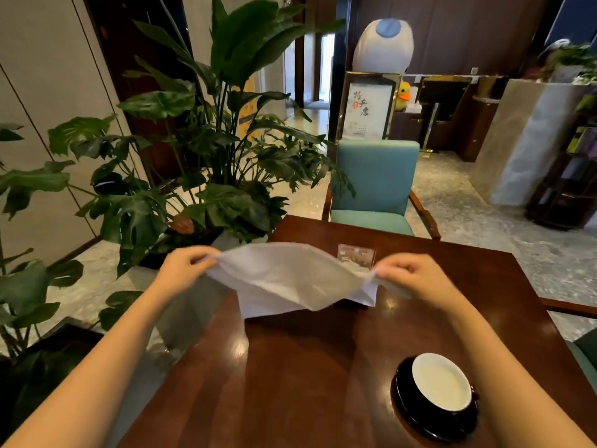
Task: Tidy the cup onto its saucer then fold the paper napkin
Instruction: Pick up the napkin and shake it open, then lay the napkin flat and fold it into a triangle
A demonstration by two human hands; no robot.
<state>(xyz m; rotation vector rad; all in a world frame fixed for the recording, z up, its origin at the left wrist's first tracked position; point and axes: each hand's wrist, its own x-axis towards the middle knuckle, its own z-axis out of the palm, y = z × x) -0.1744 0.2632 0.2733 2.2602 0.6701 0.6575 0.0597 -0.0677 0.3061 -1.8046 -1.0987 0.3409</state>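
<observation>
Napkin [290,279] hangs spread above the table [290,367]; our left hand [184,270] and right hand [410,279] pinch its corners. Cup [441,381] sits on its saucer [420,418].

A black cup [441,383] with a white inside sits on its black saucer [416,418]; the white napkin [287,279] hangs spread above the table.

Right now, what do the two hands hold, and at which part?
The paper napkin: the left hand pinches its upper left edge, the right hand its upper right edge, above the table.
</observation>
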